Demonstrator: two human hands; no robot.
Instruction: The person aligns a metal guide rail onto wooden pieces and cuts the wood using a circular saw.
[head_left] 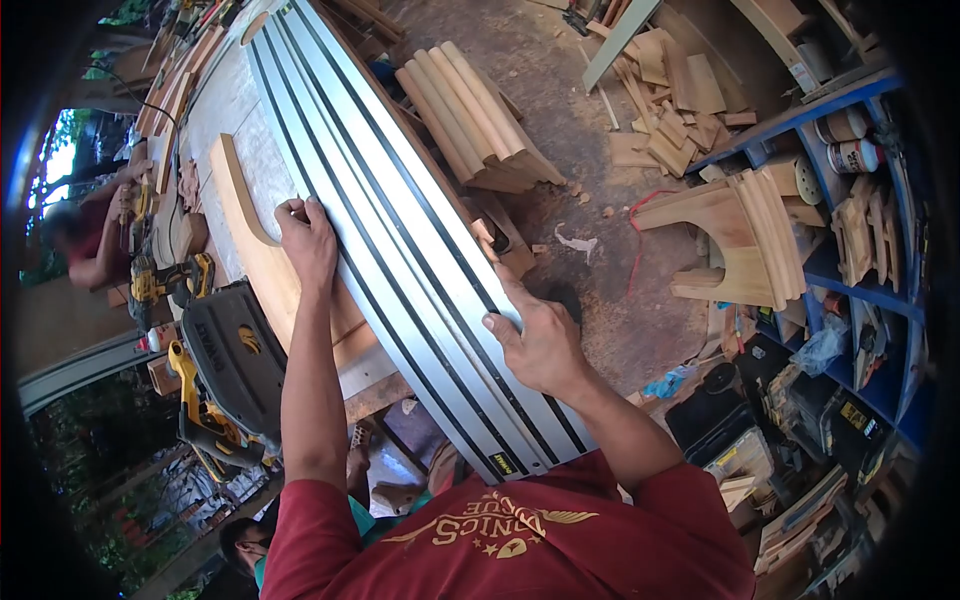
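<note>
A long silver guide rail with black strips lies lengthwise across the workbench, its near end reaching my shirt. My left hand grips its left edge, fingers curled and thumb against the metal. On the opposite edge, nearer to me, my right hand has its thumb on top and its fingers around the side; some of them are hidden. Beneath and left of the rail is a wooden board with a curved cutout, partly covered by the rail.
At left stand a yellow-black power tool and a cordless drill. Stacked wood pieces are beyond the rail. A curved wooden assembly sits by blue shelves. Another person is at lower left; a blurred person is farther left.
</note>
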